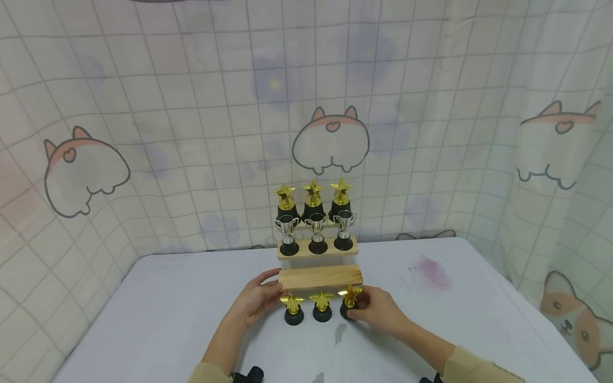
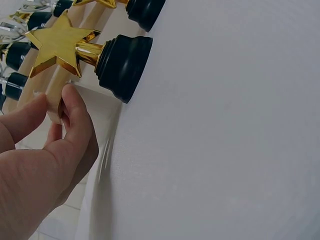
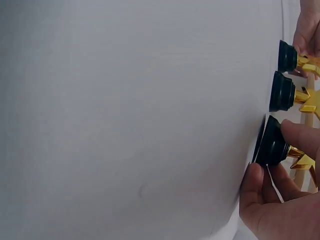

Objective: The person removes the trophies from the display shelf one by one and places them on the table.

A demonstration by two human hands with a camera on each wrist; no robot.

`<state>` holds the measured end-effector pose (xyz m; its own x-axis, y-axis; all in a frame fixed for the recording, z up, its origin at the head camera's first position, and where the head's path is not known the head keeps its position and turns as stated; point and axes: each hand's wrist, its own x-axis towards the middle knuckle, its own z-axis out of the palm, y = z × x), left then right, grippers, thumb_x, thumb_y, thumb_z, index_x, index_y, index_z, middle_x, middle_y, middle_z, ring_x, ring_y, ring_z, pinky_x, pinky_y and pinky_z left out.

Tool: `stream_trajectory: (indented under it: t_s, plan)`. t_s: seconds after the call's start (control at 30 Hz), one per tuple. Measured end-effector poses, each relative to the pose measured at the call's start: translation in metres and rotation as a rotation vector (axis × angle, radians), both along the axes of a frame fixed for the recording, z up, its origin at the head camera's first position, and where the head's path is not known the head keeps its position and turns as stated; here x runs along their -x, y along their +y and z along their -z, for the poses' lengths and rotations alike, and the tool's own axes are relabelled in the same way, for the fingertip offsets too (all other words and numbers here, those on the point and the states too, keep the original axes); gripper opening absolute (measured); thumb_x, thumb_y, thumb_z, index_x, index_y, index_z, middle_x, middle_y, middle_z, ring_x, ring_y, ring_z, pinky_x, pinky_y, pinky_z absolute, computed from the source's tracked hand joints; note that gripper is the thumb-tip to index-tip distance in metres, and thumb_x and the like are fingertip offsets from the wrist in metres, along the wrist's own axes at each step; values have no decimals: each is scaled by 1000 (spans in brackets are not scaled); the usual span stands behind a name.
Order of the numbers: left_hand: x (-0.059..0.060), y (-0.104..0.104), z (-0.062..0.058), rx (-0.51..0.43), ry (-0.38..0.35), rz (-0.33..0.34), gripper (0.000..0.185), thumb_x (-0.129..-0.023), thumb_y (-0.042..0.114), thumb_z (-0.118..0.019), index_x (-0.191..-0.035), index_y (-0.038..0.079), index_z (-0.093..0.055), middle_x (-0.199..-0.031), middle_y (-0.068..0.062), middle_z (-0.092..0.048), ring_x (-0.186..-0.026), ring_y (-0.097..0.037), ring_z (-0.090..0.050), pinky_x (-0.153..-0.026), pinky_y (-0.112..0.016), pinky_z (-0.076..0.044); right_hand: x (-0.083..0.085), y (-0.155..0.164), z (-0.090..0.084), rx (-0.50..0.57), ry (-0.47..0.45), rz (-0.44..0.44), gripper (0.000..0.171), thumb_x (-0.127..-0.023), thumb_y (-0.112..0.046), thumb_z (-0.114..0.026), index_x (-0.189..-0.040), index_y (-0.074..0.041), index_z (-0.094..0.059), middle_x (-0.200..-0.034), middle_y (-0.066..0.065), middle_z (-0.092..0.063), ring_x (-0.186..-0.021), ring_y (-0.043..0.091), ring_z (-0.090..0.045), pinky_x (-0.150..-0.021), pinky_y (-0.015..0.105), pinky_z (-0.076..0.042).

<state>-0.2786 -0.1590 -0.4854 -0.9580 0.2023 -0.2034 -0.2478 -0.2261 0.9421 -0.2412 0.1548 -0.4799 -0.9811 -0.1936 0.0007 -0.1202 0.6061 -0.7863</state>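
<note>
My left hand [image 1: 256, 300] pinches the left end of the lowest wooden plank [image 1: 321, 277] of a small stepped stand; the left wrist view shows thumb and fingers on the plank's end. With thumb and fingers, my right hand [image 1: 383, 313] holds the black base of the right-hand gold star trophy [image 3: 272, 142], in front of that plank. In the right wrist view a thin dark line lies beside its base; whether it touches the table I cannot tell. Two more star trophies, the left [image 1: 293, 316] and the middle one [image 1: 322, 313], stand upright in the same row.
Silver cup trophies [image 1: 317, 235] stand on the middle plank [image 1: 318, 256]. Behind them, larger gold star trophies [image 1: 313, 199] stand on the top level. A white cloth covers the table [image 1: 182, 314], with a pink stain [image 1: 432, 272] at right. A patterned curtain [image 1: 191, 133] hangs behind.
</note>
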Motion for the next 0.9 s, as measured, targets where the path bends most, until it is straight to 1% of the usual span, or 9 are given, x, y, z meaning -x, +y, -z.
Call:
stream_trajectory:
  t_s: [0.1, 0.23, 0.4, 0.47, 0.63, 0.77, 0.9]
  plan:
    - [0, 1, 0, -5, 13, 2, 56, -100, -5, -57, -152, -5, -37, -136, -31, -51, -107, -27, -65, -93, -36, -57, 1, 0, 1, -22, 36, -7, 42, -77, -11, -90, -111, 1, -69, -88, 1, -65, -81, 16, -57, -72, 33, -52]
    - [-2, 1, 0, 6, 20, 8, 56, -100, -6, -57, -152, -6, -36, -135, -30, -52, -104, -26, -66, -91, -35, -58, 0, 0, 4, -52, 42, -17, 46, -77, -12, -90, -115, 0, -68, -85, 0, -62, -79, 15, -55, -70, 32, -49]
    - [-4, 0, 0, 10, 22, -4, 56, -100, -5, -58, -152, -5, -37, -133, -30, -53, -103, -26, -66, -89, -33, -58, 2, 2, 3, -67, 69, -65, 47, -76, -12, -91, -115, 0, -67, -87, 0, -62, -80, 15, -56, -70, 30, -50]
    - [-3, 0, 0, 12, 24, -1, 57, -100, -5, -59, -152, -5, -37, -134, -30, -52, -104, -27, -66, -90, -34, -58, 3, 5, 2, -66, 74, -87, 51, -75, -12, -91, -117, 0, -66, -89, -1, -63, -82, 16, -57, -71, 31, -51]
    - [-3, -1, 1, 23, 18, 13, 57, -100, -4, -58, -153, -5, -36, -135, -30, -52, -106, -27, -65, -92, -36, -57, 1, 13, -1, -61, 26, -145, 57, -75, -11, -91, -123, -1, -63, -94, -1, -64, -87, 16, -60, -78, 34, -53]
    - [-1, -1, 1, 19, 22, 4, 57, -100, -4, -59, -152, -5, -37, -133, -29, -55, -106, -26, -65, -92, -36, -57, 0, 22, -7, -19, -27, -184, 53, -77, -9, -88, -123, 0, -61, -100, 2, -65, -92, 19, -62, -83, 38, -54]
    - [1, -2, 0, 34, 28, 8, 57, -99, -5, -59, -151, -5, -37, -132, -29, -55, -106, -28, -65, -90, -36, -58, -1, 33, -16, 26, -74, -189, 50, -78, -6, -87, -120, 1, -61, -103, 6, -64, -93, 21, -63, -81, 38, -54]
